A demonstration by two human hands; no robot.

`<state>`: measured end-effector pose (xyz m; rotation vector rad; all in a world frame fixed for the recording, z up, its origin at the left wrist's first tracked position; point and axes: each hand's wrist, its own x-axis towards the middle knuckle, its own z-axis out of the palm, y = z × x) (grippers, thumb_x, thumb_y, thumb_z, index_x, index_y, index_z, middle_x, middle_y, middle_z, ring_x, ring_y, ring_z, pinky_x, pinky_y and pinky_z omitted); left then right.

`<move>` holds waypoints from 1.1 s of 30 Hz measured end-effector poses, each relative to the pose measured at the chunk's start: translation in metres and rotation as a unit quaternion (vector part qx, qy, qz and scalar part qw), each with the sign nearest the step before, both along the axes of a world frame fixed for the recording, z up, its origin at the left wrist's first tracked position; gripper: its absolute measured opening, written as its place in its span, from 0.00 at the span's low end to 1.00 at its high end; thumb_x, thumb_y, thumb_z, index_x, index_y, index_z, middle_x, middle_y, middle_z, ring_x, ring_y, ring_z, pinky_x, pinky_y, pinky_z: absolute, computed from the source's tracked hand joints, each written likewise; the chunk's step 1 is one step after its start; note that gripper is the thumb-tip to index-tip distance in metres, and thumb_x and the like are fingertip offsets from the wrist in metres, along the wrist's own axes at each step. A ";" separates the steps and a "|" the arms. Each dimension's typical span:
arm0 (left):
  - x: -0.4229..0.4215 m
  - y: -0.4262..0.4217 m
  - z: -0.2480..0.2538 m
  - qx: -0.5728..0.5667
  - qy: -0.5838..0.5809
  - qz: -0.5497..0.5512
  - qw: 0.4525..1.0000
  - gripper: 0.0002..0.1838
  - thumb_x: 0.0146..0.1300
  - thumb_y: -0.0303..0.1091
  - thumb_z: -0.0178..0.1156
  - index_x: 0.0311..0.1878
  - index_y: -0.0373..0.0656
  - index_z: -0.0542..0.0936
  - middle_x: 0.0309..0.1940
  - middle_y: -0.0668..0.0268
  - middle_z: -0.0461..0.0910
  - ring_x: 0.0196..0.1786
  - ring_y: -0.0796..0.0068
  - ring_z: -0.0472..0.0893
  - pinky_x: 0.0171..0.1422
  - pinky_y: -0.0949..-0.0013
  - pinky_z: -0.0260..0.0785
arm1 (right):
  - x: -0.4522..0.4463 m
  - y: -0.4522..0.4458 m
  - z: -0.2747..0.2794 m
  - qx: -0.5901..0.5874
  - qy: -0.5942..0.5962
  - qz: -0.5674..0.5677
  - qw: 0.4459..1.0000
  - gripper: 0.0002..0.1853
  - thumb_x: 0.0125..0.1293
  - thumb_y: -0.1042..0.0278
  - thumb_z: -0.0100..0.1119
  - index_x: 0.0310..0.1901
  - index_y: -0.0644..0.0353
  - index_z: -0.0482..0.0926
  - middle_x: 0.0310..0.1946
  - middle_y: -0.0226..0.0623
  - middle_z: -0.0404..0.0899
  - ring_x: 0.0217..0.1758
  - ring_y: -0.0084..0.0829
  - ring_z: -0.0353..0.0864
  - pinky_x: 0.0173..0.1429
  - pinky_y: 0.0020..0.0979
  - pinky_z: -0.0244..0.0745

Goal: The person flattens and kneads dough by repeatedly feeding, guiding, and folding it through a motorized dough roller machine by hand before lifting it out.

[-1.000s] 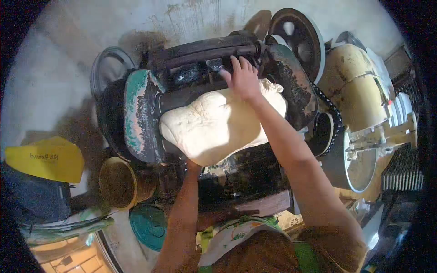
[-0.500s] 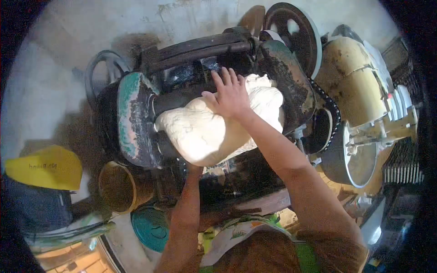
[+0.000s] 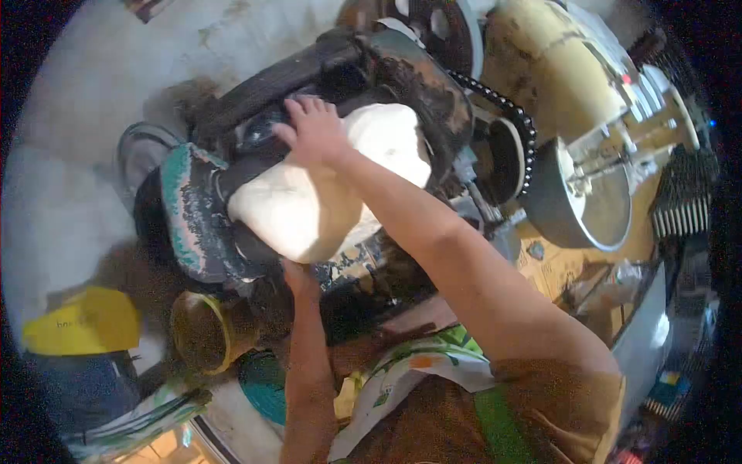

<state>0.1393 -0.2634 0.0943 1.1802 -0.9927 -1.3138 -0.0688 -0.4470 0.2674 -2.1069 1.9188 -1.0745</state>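
A thick, pale slab of dough [image 3: 282, 209] lies across the dark rollers of an old machine [image 3: 185, 220] with chipped green paint. On the dough's far side, my right hand [image 3: 313, 131] is laid with its fingers spread toward the rear roller. My left hand [image 3: 300, 280] is under the near edge of the dough, which hides its fingers; whether they grip cannot be told. Sunlight falls on the dough, and my right arm crosses over it.
A drive chain [image 3: 529, 147] and wheel flank the machine's right side. Beyond them are a steel bowl [image 3: 580, 201] and a large cream-coloured cylinder [image 3: 560, 69]. A yellow-rimmed bucket [image 3: 209, 332] stands at lower left, near a yellow object [image 3: 85, 321].
The view has turned and shifted, so the machine appears tilted and further left. My right hand still lies on the dough, and the dough's far end looks smoother and more rounded.
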 end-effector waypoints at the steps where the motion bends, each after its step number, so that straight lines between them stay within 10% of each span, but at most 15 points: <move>1: -0.006 0.004 0.020 0.032 -0.055 0.033 0.997 0.28 0.73 0.43 0.53 0.71 0.41 0.64 0.63 0.58 0.72 0.61 0.63 0.75 0.64 0.55 0.69 | 0.002 0.018 -0.001 -0.012 0.020 -0.004 1.000 0.36 0.73 0.40 0.43 0.70 0.63 0.64 0.69 0.57 0.64 0.75 0.53 0.57 0.75 0.53 0.51; 5: 0.003 0.058 0.034 -0.024 -0.181 0.002 0.983 0.25 0.74 0.42 0.52 0.69 0.41 0.65 0.58 0.59 0.73 0.55 0.68 0.75 0.60 0.60 0.70 | -0.003 0.131 -0.013 -0.033 0.149 0.068 0.986 0.34 0.71 0.45 0.48 0.69 0.64 0.65 0.70 0.59 0.61 0.76 0.58 0.54 0.76 0.57 0.51; 7: 0.005 0.106 -0.005 0.082 0.216 0.103 0.968 0.24 0.75 0.42 0.50 0.69 0.40 0.65 0.58 0.59 0.72 0.53 0.71 0.74 0.60 0.65 0.69 | -0.010 0.180 -0.041 -0.017 0.148 0.097 0.984 0.35 0.68 0.49 0.54 0.70 0.62 0.63 0.71 0.59 0.59 0.77 0.58 0.53 0.76 0.57 0.52; 10: -0.034 0.166 0.035 0.241 0.100 0.133 0.956 0.27 0.77 0.45 0.47 0.71 0.39 0.63 0.60 0.57 0.72 0.57 0.66 0.75 0.64 0.61 0.68 | -0.027 0.241 -0.072 0.104 0.151 0.143 0.973 0.39 0.63 0.50 0.63 0.71 0.59 0.61 0.72 0.58 0.57 0.76 0.58 0.55 0.74 0.57 0.55; 12: -0.019 0.197 0.004 0.205 0.016 -0.098 0.974 0.31 0.78 0.52 0.43 0.74 0.40 0.59 0.64 0.54 0.70 0.63 0.60 0.74 0.68 0.58 0.66 | -0.045 0.276 -0.108 0.221 -0.031 0.131 0.966 0.41 0.62 0.48 0.64 0.71 0.60 0.61 0.73 0.58 0.56 0.74 0.59 0.58 0.73 0.58 0.57; 16: 0.006 0.169 -0.014 0.332 0.030 -0.084 0.939 0.36 0.77 0.57 0.42 0.76 0.39 0.56 0.69 0.52 0.66 0.71 0.56 0.68 0.71 0.55 0.64 | -0.081 0.311 -0.155 0.426 -0.056 0.010 0.903 0.39 0.68 0.48 0.59 0.73 0.62 0.58 0.74 0.58 0.54 0.72 0.60 0.61 0.72 0.58 0.57; 21: 0.001 0.092 -0.039 0.341 0.144 0.065 0.927 0.40 0.70 0.62 0.50 0.73 0.40 0.59 0.67 0.52 0.67 0.71 0.55 0.66 0.75 0.47 0.57 | -0.100 0.277 -0.205 0.365 -0.249 -0.035 0.896 0.36 0.73 0.47 0.52 0.74 0.58 0.57 0.75 0.50 0.56 0.74 0.52 0.62 0.74 0.54 0.56; 24: -0.001 0.036 -0.052 0.441 0.298 0.160 0.831 0.40 0.72 0.59 0.51 0.77 0.43 0.55 0.71 0.50 0.62 0.75 0.53 0.60 0.77 0.52 0.54 | -0.092 0.226 -0.190 0.288 -0.629 -0.233 0.683 0.33 0.76 0.45 0.45 0.74 0.59 0.59 0.74 0.40 0.61 0.75 0.43 0.62 0.75 0.44 0.55; 25: 0.000 0.026 -0.058 0.435 0.302 0.160 0.833 0.40 0.72 0.59 0.51 0.77 0.43 0.55 0.71 0.50 0.62 0.75 0.53 0.60 0.77 0.52 0.54 | -0.093 0.212 -0.203 0.286 -0.629 -0.227 0.687 0.33 0.76 0.45 0.45 0.74 0.59 0.59 0.74 0.40 0.61 0.75 0.43 0.62 0.75 0.44 0.55; 29: 0.004 -0.005 -0.100 0.235 0.230 0.093 0.940 0.40 0.70 0.57 0.54 0.77 0.45 0.55 0.74 0.54 0.60 0.75 0.51 0.60 0.78 0.50 0.52 | -0.097 0.164 -0.254 0.166 -0.751 -0.174 0.615 0.32 0.77 0.44 0.42 0.72 0.60 0.62 0.70 0.33 0.66 0.73 0.34 0.64 0.74 0.35 0.56; 33: 0.032 -0.016 -0.157 0.111 -0.107 -0.084 0.984 0.37 0.70 0.53 0.54 0.75 0.44 0.59 0.75 0.58 0.61 0.74 0.52 0.62 0.75 0.50 0.58 | -0.095 0.144 -0.241 0.173 -0.736 -0.147 0.637 0.24 0.79 0.56 0.40 0.67 0.63 0.69 0.68 0.37 0.70 0.70 0.38 0.68 0.72 0.35 0.62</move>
